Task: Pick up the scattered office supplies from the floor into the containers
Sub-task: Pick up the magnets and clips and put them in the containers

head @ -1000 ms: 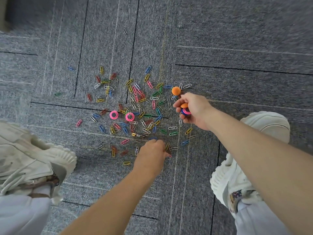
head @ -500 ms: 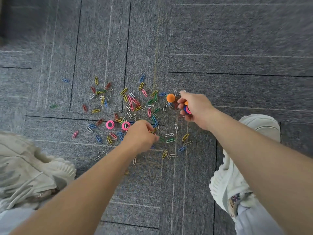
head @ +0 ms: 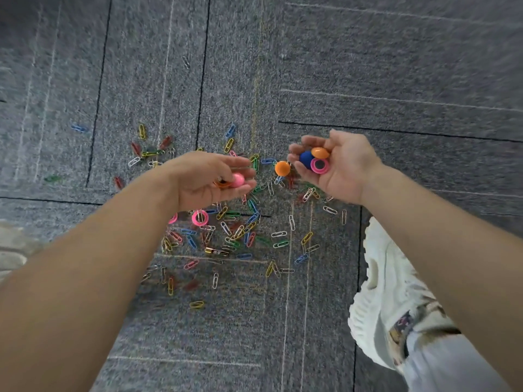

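Many coloured paper clips [head: 240,230] lie scattered on the grey carpet. My left hand [head: 206,179] is raised above them, holding a pink magnet [head: 237,180] and an orange one [head: 222,183] between fingers and thumb. My right hand [head: 336,165] is turned palm up with fingers curled, cupping a blue magnet [head: 306,159], an orange magnet [head: 320,152] and a pink ringed magnet [head: 319,165]. Between the hands an orange round magnet [head: 282,168] sits on the floor. A pink ring magnet [head: 200,217] lies under my left wrist, with another [head: 172,219] half hidden beside it.
My white shoe [head: 387,292] stands at the right of the pile, and another shoe [head: 14,250] shows at the left edge. Carpet tile seams run across the floor. No container is in view.
My left hand has lifted off the carpet and turned palm inward with two magnets in it. My right hand has rolled palm up, showing its magnets. The view moved closer.
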